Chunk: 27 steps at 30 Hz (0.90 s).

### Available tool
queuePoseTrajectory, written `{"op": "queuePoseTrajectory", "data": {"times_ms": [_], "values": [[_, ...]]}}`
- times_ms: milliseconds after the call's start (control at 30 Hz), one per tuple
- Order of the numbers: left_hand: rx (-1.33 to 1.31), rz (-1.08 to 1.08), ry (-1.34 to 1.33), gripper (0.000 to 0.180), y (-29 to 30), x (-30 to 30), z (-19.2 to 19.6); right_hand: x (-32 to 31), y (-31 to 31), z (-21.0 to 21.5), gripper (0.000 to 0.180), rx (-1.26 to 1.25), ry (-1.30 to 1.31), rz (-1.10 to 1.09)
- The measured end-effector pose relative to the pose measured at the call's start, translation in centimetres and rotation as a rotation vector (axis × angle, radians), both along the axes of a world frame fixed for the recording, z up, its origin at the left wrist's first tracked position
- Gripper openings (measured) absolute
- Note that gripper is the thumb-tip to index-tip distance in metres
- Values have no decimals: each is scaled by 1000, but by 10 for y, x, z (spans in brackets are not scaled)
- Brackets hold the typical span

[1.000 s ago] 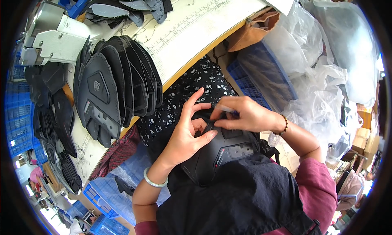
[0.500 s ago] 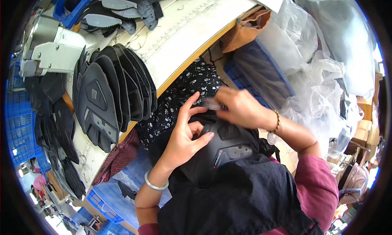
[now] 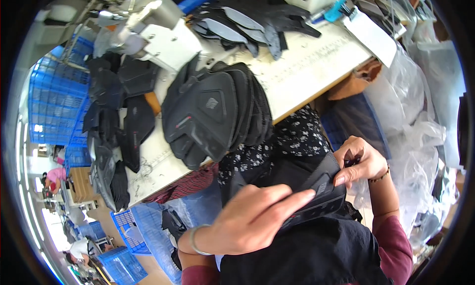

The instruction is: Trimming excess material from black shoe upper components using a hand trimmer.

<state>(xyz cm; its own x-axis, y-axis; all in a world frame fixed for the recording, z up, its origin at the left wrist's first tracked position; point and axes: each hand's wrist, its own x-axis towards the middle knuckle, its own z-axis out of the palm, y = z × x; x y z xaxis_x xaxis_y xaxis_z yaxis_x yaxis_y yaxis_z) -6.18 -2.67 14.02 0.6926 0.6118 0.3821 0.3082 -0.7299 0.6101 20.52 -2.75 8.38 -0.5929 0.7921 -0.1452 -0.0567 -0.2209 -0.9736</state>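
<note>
Your black molded panel [image 3: 324,183] is tilted over your lap, edge pinched in your right hand [image 3: 358,161]. Left hand [image 3: 257,218] has fingers stretched onto it; can't tell if that's a grip, thumb's hidden. White table [image 3: 302,84] has ruler markings, loose threads and a stack of black panels [image 3: 198,117]. Blue crates [image 3: 57,102] left, clear plastic bags [image 3: 413,151] right. Top stacked panel's got a pale emblem plus a tiny red-and-white label.
</note>
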Motion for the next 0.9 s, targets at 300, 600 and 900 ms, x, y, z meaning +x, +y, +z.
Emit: {"op": "queuePoseTrajectory", "data": {"times_ms": [300, 600, 900], "values": [[434, 471, 14, 21, 122, -74, 40, -119, 65, 40, 18, 179, -77, -422], [-156, 773, 602, 87, 134, -194, -25, -135, 84, 13, 28, 545, -368, -565], [-65, 819, 531, 63, 127, -181, -18, -103, 65, 24, 26, 222, -137, -552]]}}
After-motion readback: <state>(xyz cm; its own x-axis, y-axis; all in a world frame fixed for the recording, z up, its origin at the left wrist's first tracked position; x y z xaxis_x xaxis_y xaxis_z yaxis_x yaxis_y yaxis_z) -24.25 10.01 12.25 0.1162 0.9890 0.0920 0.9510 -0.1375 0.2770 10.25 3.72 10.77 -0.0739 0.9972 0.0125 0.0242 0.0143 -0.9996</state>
